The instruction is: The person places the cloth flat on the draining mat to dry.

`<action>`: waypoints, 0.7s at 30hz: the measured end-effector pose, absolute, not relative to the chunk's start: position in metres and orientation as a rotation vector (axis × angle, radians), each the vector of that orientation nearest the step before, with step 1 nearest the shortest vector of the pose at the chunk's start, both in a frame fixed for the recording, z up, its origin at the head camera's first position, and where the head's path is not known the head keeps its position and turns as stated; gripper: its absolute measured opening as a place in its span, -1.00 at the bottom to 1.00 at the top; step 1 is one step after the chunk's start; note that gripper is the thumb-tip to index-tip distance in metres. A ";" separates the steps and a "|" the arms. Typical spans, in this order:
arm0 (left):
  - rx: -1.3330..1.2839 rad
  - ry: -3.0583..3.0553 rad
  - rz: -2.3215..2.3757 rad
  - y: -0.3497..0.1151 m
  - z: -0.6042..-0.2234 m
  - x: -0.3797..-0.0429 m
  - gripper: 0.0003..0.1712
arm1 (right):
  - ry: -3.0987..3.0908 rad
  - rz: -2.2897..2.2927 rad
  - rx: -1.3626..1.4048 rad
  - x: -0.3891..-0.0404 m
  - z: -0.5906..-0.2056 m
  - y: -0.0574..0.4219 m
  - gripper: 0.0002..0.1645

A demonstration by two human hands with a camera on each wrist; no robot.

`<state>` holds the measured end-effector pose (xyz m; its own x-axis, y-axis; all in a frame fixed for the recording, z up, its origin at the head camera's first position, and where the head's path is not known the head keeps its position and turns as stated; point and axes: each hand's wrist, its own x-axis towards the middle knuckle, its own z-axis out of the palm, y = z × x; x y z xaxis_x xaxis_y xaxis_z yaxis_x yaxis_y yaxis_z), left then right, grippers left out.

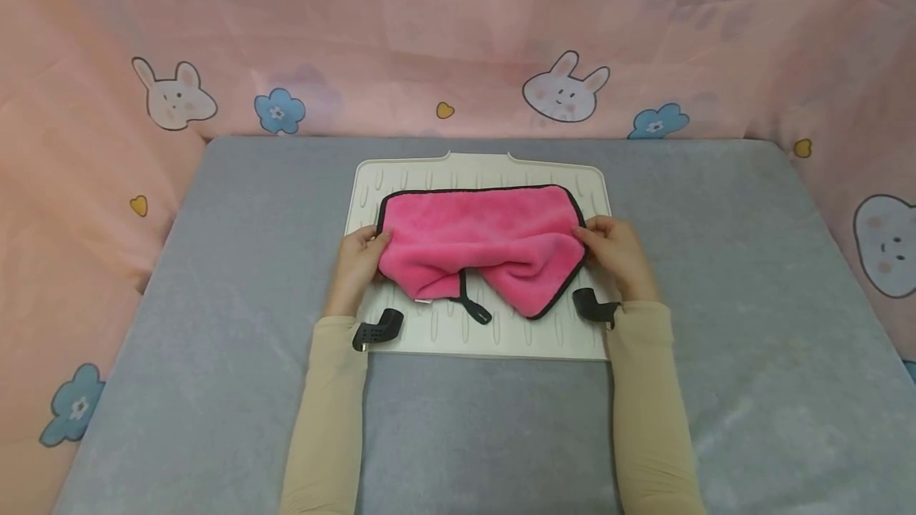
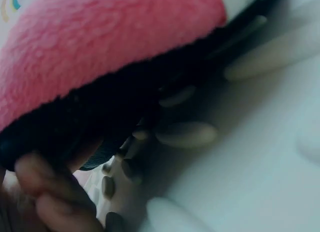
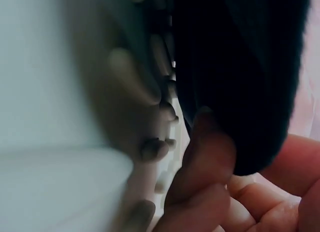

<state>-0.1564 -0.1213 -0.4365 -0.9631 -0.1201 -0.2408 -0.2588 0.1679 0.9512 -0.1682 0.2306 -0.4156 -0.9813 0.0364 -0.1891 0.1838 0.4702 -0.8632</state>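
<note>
A pink plush cloth with black edging is stretched between my hands over a cream ridged mat. My left hand pinches its left edge, thumb on top. On the opposite edge my right hand pinches the cloth the same way. The near part sags in folds, one corner pointing toward me, and a black hanging loop dangles from the near edge. In the left wrist view, the pink cloth hangs close over the mat's raised ribs. The right wrist view has fingers curled under the dark edging.
The mat lies on a grey cloth-covered table. A pink curtain printed with rabbits and flowers encloses the back and sides. A black wrist camera sits at the left sleeve, another black camera at the right.
</note>
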 end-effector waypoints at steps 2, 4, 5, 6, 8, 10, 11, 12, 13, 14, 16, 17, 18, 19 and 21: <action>-0.371 2.365 1.917 -0.120 -0.436 -0.158 -0.66 | 2.566 -1.581 0.191 -0.169 -0.415 0.229 -0.72; -0.371 2.398 1.931 -0.119 -0.436 -0.159 -0.66 | 2.549 -1.667 0.204 -0.170 -0.415 0.227 -0.71; -0.370 2.404 1.948 -0.119 -0.436 -0.159 -0.66 | 2.535 -1.730 0.213 -0.170 -0.414 0.226 -0.72; -0.368 2.405 1.971 -0.119 -0.436 -0.159 -0.65 | 2.519 -1.803 0.222 -0.171 -0.414 0.224 -0.73; -0.371 2.397 2.025 -0.120 -0.436 -0.160 -0.63 | 2.500 -1.949 0.249 -0.173 -0.414 0.222 -0.76; -0.333 2.402 2.086 -0.121 -0.437 -0.160 -0.61 | 2.500 -2.069 0.258 -0.175 -0.414 0.220 -0.81; -0.311 2.406 2.111 -0.122 -0.437 -0.160 -0.60 | 2.513 -2.107 0.255 -0.175 -0.415 0.219 -0.81; -0.299 2.418 2.115 -0.122 -0.437 -0.160 -0.60 | 2.531 -2.116 0.251 -0.176 -0.415 0.219 -0.79; -0.288 2.446 2.100 -0.123 -0.437 -0.160 -0.59 | 2.554 -2.093 0.244 -0.177 -0.415 0.219 -0.78; -0.271 2.474 2.071 -0.123 -0.437 -0.160 -0.59 | 2.582 -2.027 0.234 -0.177 -0.415 0.220 -0.74; -0.254 2.528 1.985 -0.122 -0.437 -0.161 -0.60 | 2.644 -1.820 0.210 -0.176 -0.415 0.223 -0.65; -0.268 2.552 1.932 -0.122 -0.438 -0.161 -0.60 | 2.657 -1.724 0.199 -0.175 -0.415 0.225 -0.63; -0.280 2.581 1.881 -0.121 -0.438 -0.161 -0.61 | 2.667 -1.633 0.188 -0.175 -0.416 0.227 -0.61; -0.282 2.607 1.839 -0.120 -0.438 -0.161 -0.60 | 2.662 -1.567 0.187 -0.174 -0.416 0.229 -0.60; -0.287 2.627 1.793 -0.119 -0.438 -0.160 -0.61 | 2.634 -1.521 0.195 -0.172 -0.416 0.232 -0.58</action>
<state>-0.1605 -0.1194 -0.4379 -0.9825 -0.1770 -0.0578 -0.1183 0.3538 0.9278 -0.1724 0.2318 -0.4164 -0.9874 0.0636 -0.1448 0.1572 0.4946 -0.8548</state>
